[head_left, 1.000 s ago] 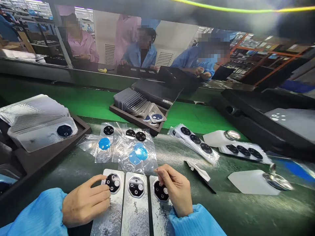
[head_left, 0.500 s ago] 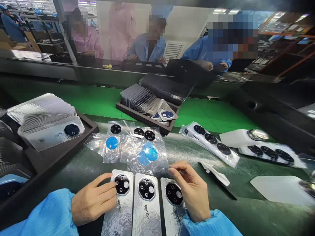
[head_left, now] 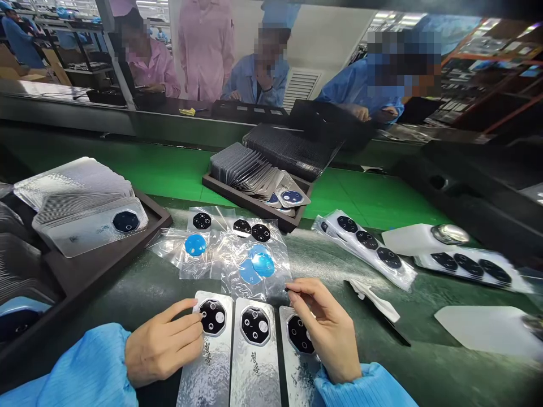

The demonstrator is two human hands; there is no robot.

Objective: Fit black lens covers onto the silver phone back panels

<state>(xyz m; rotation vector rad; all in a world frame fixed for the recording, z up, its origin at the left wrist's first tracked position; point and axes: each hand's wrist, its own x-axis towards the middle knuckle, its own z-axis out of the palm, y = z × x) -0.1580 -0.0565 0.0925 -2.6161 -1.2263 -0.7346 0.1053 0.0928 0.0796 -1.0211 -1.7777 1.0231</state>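
Note:
Three silvery phone back covers stand side by side before me: the left cover [head_left: 207, 376], the middle cover [head_left: 255, 379] and the right cover [head_left: 297, 381]. Each has a black octagonal camera plate near its top. My left hand [head_left: 163, 345] rests at the left cover's upper edge, fingers extended and slightly apart, fingertips by its camera plate [head_left: 212, 317]. Above the right cover, my right hand [head_left: 328, 328] pinches a tiny dark piece [head_left: 287, 290] between thumb and index finger, and partly hides that cover. Just beyond lies a clear plastic bag [head_left: 275, 282] bearing blue film discs [head_left: 262, 262].
Trays of stacked covers stand at left [head_left: 155, 217] and behind [head_left: 292, 220]. Packs of black camera plates [head_left: 367, 240] lie at right, near tweezers with a white wrapping [head_left: 382, 302] and white bottles [head_left: 407, 240]. Several people work behind the bench.
My right hand has shifted slightly left with the tiny dark piece, which shows more clearly. My left hand stays at the left cover. A person behind has raised a hand towards the face.

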